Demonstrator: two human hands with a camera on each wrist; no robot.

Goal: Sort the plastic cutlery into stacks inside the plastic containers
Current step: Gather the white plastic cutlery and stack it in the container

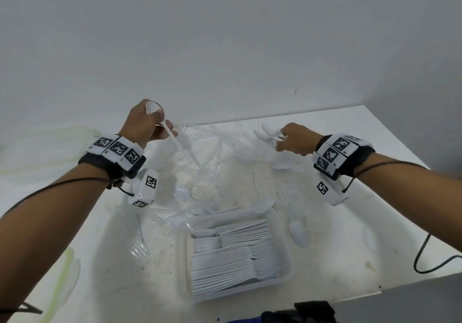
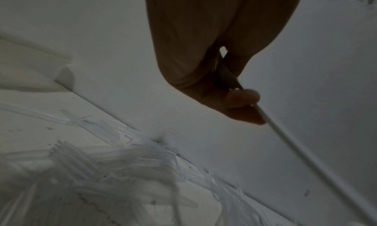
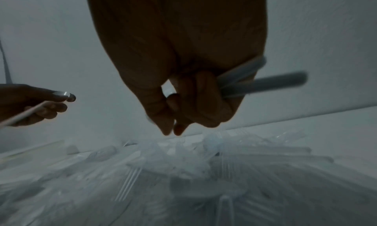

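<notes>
1. Left hand (image 1: 147, 125) is lifted over the pile (image 1: 212, 152), fingers curled round one white spoon (image 1: 166, 129). The bowl pokes out above the fist and the handle slants down toward the pile.
2. Right hand (image 1: 296, 140) is also curled, gripping a small bunch of spoons (image 1: 268, 132). The handles stick out behind the fist in the right wrist view; two or three, too blurred to count.
3. One tray (image 1: 285, 270) sits near the table's front edge. It holds white spoons stacked in roughly three overlapping rows, far too many to count.
4. Loose cutlery: the pile at the table's (image 1: 350, 222) back is mostly clear forks and knives with some white spoons. A few strays lie around the tray, e.g. a loose spoon (image 1: 298, 232) just right of it and a fork (image 1: 138, 246) to its left.
5. Handling, judged: pieces are very light, thin, a bit springy, smooth and slippery. Clear ones are hard to see on the pale top. They tangle in the pile, and a hard bend may snap the tines.
6. Best hold: pinch the handle mid-length, bowls aligned so the spoons nest.
7. Another container or lid (image 1: 67, 280) shows at the left edge, blurred.
</notes>
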